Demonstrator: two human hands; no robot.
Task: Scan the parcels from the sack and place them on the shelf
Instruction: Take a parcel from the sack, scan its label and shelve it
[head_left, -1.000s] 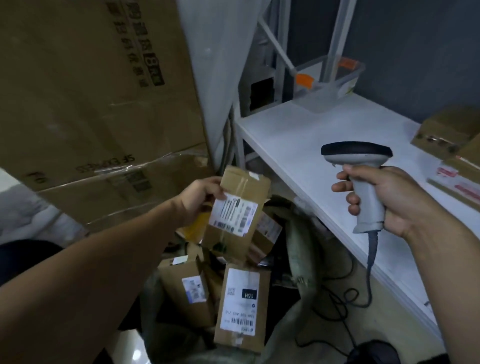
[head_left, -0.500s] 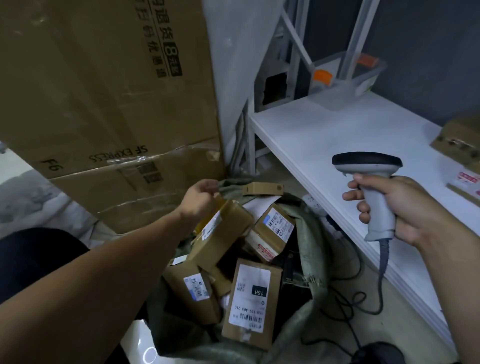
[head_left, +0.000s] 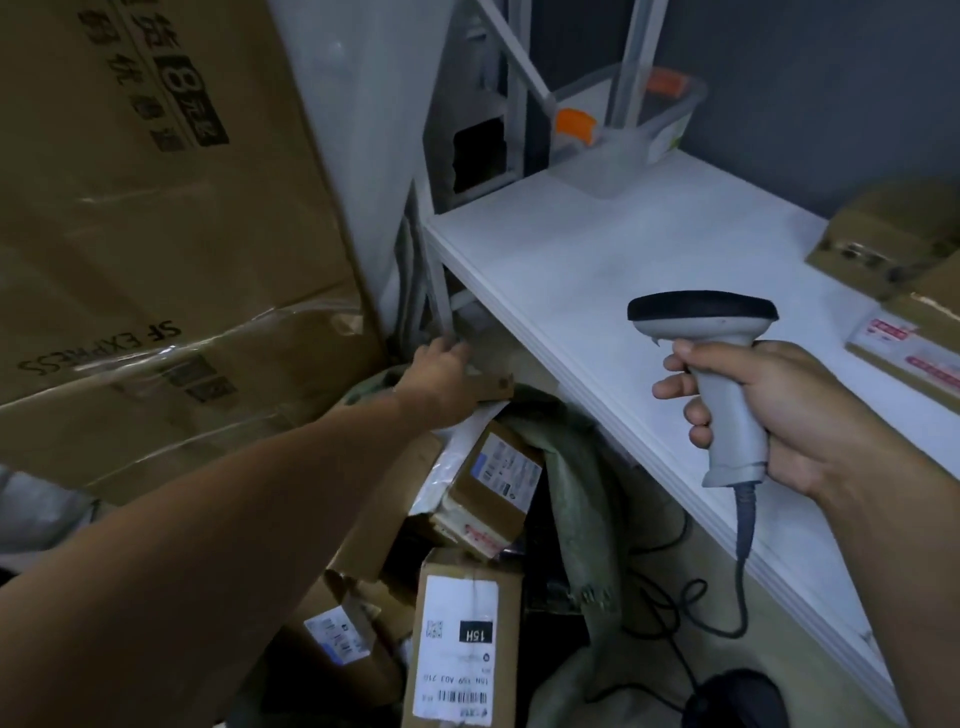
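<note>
A green woven sack (head_left: 574, 467) lies open on the floor with several brown parcels in it. One parcel bears a white label marked 15H (head_left: 465, 639); another labelled parcel (head_left: 498, 478) lies above it. My left hand (head_left: 439, 371) reaches to the sack's far edge, fingers closed over the left end of a small brown parcel (head_left: 493, 387). My right hand (head_left: 810, 415) grips a grey barcode scanner (head_left: 722, 364) over the front edge of the white shelf (head_left: 597, 260). The scanner head points left.
Two brown parcels (head_left: 883, 234) and a flat labelled one (head_left: 914, 348) lie on the shelf's right side. A clear plastic bin (head_left: 623, 140) stands at the shelf's back. Large cardboard boxes (head_left: 156, 208) wall off the left. The scanner cable (head_left: 743, 561) hangs to the floor.
My left hand let the labelled parcel drop back into the sack, then reached farther onto the small brown parcel at the sack's far edge. The scanner hand stayed about where it was.
</note>
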